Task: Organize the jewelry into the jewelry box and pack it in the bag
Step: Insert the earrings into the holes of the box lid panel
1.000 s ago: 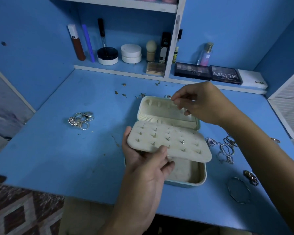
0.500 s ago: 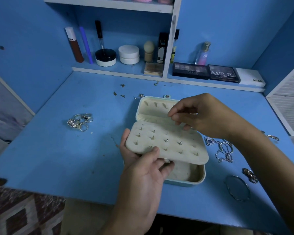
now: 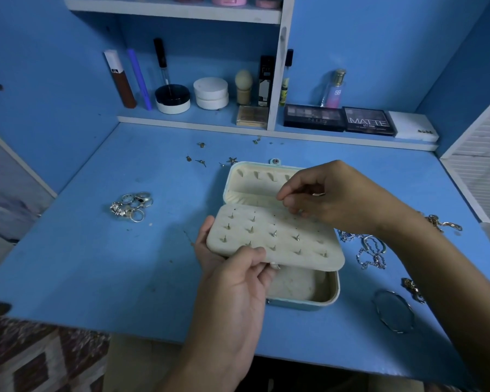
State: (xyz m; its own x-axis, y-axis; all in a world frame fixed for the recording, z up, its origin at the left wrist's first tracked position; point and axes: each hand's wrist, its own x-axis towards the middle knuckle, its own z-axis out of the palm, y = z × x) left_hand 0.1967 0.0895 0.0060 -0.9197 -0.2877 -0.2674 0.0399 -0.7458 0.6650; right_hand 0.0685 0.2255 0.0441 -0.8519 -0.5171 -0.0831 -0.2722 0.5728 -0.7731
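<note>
An open pale-blue jewelry box (image 3: 330, 295) with cream lining lies mid-table. My left hand (image 3: 235, 281) grips the near edge of its cream earring panel (image 3: 277, 241), holding the panel raised over the tray; several stud posts stick out of it. My right hand (image 3: 331, 199) hovers over the panel's far edge with fingers curled, fingertips pinched together; what they pinch is too small to see. A heap of silver rings (image 3: 130, 206) lies to the left. Loose stud earrings (image 3: 210, 159) lie behind the box. Chains and bracelets (image 3: 371, 250) lie to the right, with a thin bangle (image 3: 393, 311) near the front.
The blue table (image 3: 96, 264) ends at a front edge close to me. A low shelf at the back holds cosmetic jars (image 3: 211, 93), tubes, a perfume bottle (image 3: 334, 89) and eyeshadow palettes (image 3: 340, 118). A white louvred panel (image 3: 481, 154) stands at the right.
My right hand has come down from the lid toward the far edge of the earring panel. My left hand keeps holding the panel, which has barely moved.
</note>
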